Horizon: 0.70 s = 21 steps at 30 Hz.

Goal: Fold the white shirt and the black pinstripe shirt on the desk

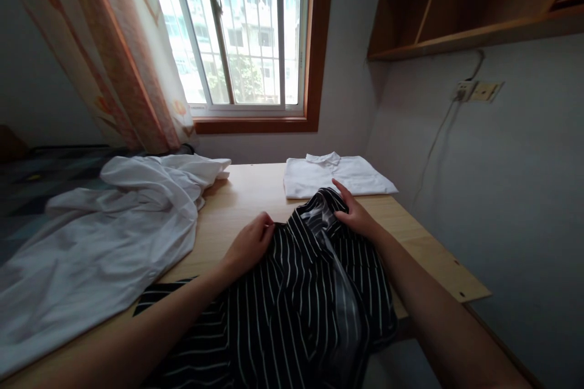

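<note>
A black shirt with white stripes (283, 304) lies at the front of the wooden table, its collar toward the window and its lower part running out of view below. Its front is partly parted, showing the paler inner side. My left hand (250, 242) pinches the cloth at the shoulder left of the collar. At the collar's right side is my right hand (358, 216), thumb and a stretched finger apart, touching the fabric; its other fingers are hidden. Just beyond the collar, a folded white shirt (328, 177) lies flat.
Crumpled white cloth (150, 231) spreads over the left part of the table (438, 261) and its left side. A window (246, 36) with a patterned curtain (109, 48) stands behind. On the right wall are a wooden shelf (456, 36) and a socket with a cord (465, 91).
</note>
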Available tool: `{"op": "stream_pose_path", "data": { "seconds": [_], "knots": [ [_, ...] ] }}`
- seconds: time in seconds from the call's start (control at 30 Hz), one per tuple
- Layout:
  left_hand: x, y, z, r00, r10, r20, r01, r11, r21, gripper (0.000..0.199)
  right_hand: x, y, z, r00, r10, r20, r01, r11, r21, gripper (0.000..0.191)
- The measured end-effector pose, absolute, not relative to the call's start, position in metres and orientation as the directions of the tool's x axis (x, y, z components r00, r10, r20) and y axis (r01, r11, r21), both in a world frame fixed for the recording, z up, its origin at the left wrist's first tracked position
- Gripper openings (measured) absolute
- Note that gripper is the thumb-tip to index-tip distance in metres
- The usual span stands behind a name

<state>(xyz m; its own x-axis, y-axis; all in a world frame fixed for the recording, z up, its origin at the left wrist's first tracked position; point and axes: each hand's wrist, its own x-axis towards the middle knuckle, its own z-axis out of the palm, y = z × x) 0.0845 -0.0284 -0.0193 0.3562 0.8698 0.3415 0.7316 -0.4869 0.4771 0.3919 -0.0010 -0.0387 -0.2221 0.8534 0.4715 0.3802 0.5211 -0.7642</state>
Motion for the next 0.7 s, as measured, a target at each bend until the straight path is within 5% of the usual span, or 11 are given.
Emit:
{"op": "stream_pose_path", "data": {
  "seconds": [0.13,0.27,0.43,0.57,0.7],
  "knots": [
    [0.069,-0.014,0.016,0.153,0.92,0.361,0.744,-0.348,0.57,0.022,0.391,-0.003,-0.038,-0.212,0.866,0.454,0.546,0.49,-0.679,0.085],
    [0.049,-0.007,0.055,0.182,0.869,0.46,0.821,-0.391,0.415,0.026,0.397,-0.008,-0.013,-0.225,0.809,0.543,0.792,0.476,-0.381,0.073],
    [0.039,-0.001,0.089,0.21,0.868,0.451,0.938,-0.308,0.157,0.032,0.398,0.008,0.034,-0.337,0.713,0.616,0.846,0.516,-0.135,0.062],
    [0.034,0.024,0.073,0.154,0.886,0.437,0.988,-0.143,-0.059,0.04,0.368,0.044,0.032,-0.293,0.733,0.614,0.835,0.509,-0.21,0.056],
    [0.028,0.044,0.03,0.226,0.929,0.294,0.964,-0.17,-0.202,0.036,0.336,0.071,-0.003,-0.342,0.839,0.424,0.759,0.512,-0.402,0.054]
  ]
}}
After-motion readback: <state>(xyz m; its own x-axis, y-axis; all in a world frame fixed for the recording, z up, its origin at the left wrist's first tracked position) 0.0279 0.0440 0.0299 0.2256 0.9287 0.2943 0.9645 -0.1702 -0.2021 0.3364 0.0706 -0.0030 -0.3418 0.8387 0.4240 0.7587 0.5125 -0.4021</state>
